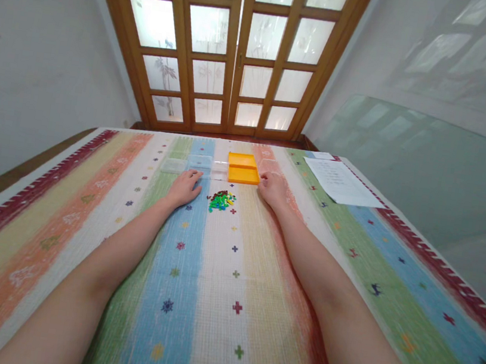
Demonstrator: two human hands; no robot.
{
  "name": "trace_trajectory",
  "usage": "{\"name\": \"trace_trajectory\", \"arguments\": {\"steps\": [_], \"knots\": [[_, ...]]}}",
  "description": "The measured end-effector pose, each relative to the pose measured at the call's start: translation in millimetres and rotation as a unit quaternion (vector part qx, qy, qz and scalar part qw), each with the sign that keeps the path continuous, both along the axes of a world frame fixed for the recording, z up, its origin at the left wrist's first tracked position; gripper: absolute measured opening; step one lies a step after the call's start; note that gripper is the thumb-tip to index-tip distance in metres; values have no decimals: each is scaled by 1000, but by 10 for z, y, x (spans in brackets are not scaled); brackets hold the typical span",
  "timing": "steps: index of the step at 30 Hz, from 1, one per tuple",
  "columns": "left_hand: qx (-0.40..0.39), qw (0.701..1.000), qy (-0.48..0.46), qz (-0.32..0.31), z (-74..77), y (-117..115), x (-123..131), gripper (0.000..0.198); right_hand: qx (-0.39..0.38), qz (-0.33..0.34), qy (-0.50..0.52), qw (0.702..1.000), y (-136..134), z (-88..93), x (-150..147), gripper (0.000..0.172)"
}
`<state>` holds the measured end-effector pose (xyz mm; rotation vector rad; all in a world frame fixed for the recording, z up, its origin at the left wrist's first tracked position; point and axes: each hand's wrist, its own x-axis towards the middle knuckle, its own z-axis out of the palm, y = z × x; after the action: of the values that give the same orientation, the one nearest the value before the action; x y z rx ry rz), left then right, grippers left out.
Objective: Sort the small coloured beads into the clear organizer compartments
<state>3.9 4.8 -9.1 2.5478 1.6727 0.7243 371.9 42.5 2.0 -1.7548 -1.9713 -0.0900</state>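
Roughly center frame: pile of small colored pieces (pixel 222 201), no clear long axis, just right of left hand (pixel 186 187), the nearer one, fingers loosely spread, nothing visibly held. Right hand (pixel 272 189) half-curled beside yellow box (pixel 244 175); grip unclear.

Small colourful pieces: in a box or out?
Out: the pieces lie heaped on the striped cloth, nearer the camera than the orange box.

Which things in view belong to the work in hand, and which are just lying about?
Seemingly in the work:
open orange case, at the right hand
clear plastic containers, by the left hand
small multicoloured pieces, piled between both hands

Apparently just lying about:
printed paper sheet
smaller sheet behind it
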Motion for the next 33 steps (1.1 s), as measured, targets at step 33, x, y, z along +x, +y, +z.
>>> {"name": "trace_trajectory", "arguments": {"steps": [33], "knots": [[-2, 1000, -5, -5, -41, 105, 12, 53, -32, 58, -76, 995, -14, 47, -164, 32]]}}
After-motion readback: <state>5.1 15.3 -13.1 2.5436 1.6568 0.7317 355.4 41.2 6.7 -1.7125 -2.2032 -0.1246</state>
